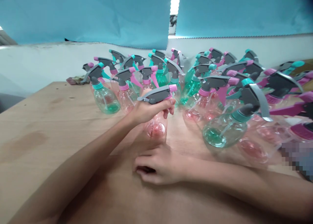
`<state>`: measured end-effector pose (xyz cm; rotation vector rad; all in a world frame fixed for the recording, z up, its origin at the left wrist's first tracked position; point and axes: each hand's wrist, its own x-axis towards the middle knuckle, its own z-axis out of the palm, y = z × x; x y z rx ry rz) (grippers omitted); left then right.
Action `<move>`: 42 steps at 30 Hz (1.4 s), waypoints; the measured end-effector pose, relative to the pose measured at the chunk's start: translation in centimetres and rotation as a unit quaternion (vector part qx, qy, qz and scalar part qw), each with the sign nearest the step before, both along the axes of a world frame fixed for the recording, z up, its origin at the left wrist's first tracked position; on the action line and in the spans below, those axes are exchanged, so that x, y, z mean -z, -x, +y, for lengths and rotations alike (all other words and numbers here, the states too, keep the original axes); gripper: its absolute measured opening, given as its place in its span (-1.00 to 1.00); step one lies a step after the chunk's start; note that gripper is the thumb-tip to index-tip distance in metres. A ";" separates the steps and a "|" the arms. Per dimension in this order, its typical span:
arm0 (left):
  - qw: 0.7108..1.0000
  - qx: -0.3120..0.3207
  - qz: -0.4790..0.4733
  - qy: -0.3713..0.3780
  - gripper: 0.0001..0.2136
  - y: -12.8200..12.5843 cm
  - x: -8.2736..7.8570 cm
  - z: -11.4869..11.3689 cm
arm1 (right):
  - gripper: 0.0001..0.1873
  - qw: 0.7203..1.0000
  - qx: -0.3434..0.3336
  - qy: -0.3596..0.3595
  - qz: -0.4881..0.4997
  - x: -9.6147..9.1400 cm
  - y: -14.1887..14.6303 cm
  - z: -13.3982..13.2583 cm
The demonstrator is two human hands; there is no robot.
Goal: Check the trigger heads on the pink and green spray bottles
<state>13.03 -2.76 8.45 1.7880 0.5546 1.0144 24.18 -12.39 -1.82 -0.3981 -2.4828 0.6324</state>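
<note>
My left hand [149, 110] grips the neck of a clear pink spray bottle [156, 128] with a grey trigger head and pink nozzle, standing upright on the wooden table [36, 126]. My right hand [158, 167] rests flat on the table just in front of that bottle's base, fingers curled slightly, with nothing visible in it.
Several pink and teal spray bottles with grey trigger heads crowd the far middle [146, 77] and the right side of the table; a teal bottle [225, 129] leans close on the right. A white wall and blue sheeting rise behind. A small cloth [74, 80] lies at the back left.
</note>
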 end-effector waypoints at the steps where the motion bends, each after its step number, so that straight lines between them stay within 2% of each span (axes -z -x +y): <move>1: 1.000 0.002 0.002 0.000 -0.67 0.1 0.1 0.1 | -0.85 1.000 0.001 -0.001 -0.002 0.0 0.0 0.0; 8: 1.000 0.006 0.027 -0.005 -0.72 0.3 0.1 0.2 | -0.85 1.000 0.006 0.001 -0.021 -0.3 -0.1 0.0; 15: 1.000 0.017 0.001 -0.007 -0.77 0.0 0.2 0.3 | -0.87 0.999 0.011 0.021 -0.047 -0.7 -0.2 -0.1; 24: 1.000 0.018 0.011 -0.006 -0.75 0.1 0.2 0.4 | -0.85 0.999 0.006 0.017 -0.051 -0.7 -0.2 -0.1; 36: 0.999 0.029 0.019 0.004 -0.72 0.3 0.4 0.4 | -0.86 1.000 -0.001 0.000 -0.011 -0.4 0.0 0.0; 42: 0.999 0.034 0.000 0.002 -0.69 0.3 0.6 0.5 | -0.83 1.000 0.001 0.013 -0.018 -0.3 0.0 0.0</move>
